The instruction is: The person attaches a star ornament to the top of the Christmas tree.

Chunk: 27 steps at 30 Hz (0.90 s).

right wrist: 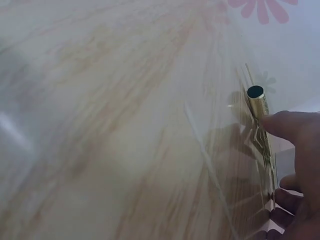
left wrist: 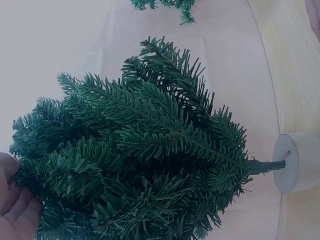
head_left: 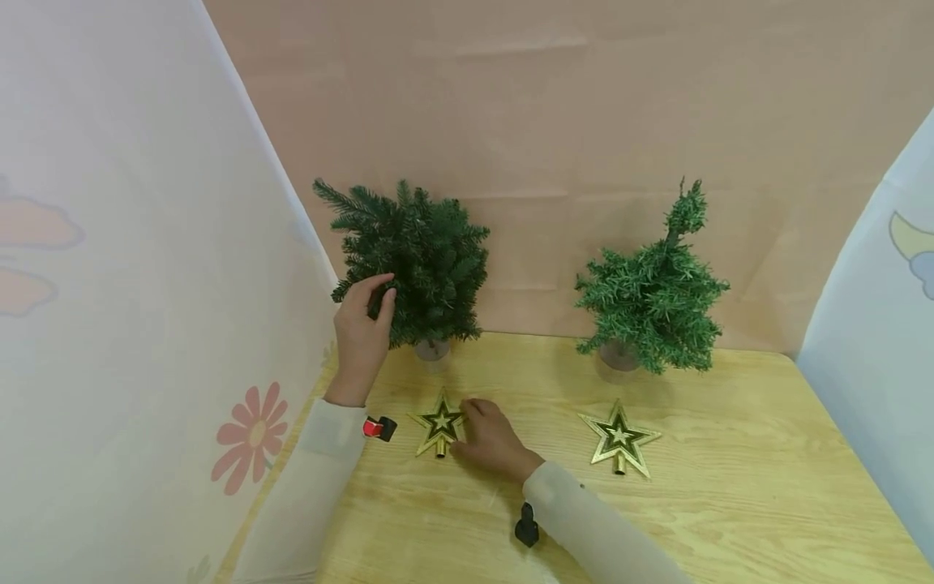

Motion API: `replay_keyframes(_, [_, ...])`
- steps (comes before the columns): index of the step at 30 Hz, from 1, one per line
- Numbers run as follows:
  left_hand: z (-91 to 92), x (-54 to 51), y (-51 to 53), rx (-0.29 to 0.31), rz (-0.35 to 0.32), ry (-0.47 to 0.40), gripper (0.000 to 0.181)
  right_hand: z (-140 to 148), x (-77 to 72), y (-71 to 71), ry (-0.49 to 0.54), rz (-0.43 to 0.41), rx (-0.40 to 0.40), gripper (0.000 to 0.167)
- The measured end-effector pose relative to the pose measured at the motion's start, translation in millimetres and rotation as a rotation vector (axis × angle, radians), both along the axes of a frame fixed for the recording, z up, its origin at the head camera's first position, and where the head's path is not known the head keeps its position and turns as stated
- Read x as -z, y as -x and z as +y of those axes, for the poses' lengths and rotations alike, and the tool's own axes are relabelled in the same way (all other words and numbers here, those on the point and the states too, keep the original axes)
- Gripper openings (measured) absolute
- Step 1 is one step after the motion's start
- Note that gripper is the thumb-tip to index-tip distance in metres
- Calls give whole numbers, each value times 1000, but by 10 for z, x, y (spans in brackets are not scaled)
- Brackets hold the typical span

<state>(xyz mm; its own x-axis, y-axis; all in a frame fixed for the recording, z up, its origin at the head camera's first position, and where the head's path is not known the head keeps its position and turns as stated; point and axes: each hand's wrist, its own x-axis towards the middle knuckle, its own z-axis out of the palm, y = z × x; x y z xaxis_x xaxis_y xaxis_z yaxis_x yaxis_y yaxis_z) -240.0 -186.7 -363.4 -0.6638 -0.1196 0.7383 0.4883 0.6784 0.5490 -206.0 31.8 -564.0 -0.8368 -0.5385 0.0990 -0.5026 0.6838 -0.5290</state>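
A dark green artificial Christmas tree [head_left: 438, 259] stands at the back left, in a pale round base [left wrist: 300, 162]. My left hand [head_left: 362, 337] is at its left side, thumb and fingers curved around some of the needles. In the left wrist view those fingers [left wrist: 22, 212] meet the foliage at the image's left edge. In front of this tree is a gold star tree topper [head_left: 442, 423], its hollow socket [right wrist: 256, 95] facing me. My right hand [head_left: 496, 442] grips the star's right side, thumb near the socket. The fingertips are partly hidden.
A lighter green tree [head_left: 657, 304] in a round base stands at the back right. Another gold star [head_left: 619, 438] lies before it on the wooden table [head_left: 744, 487]. A tan cloth [head_left: 533, 154] hangs behind, with pale printed cloths at both sides.
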Motion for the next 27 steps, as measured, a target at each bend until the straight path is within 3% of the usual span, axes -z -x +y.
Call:
replay_keyframes(11, [9, 4, -21, 17, 21, -14, 26, 3, -36, -31, -68, 44, 3, 78])
replay_keyframes(18, [-3, 7, -18, 9, 43, -6, 25, 21, -59, -4, -110, 25, -1, 81])
replay_keyframes(27, [0, 14, -31, 16, 18, -15, 26, 30, -154, -14, -144, -6, -5, 79])
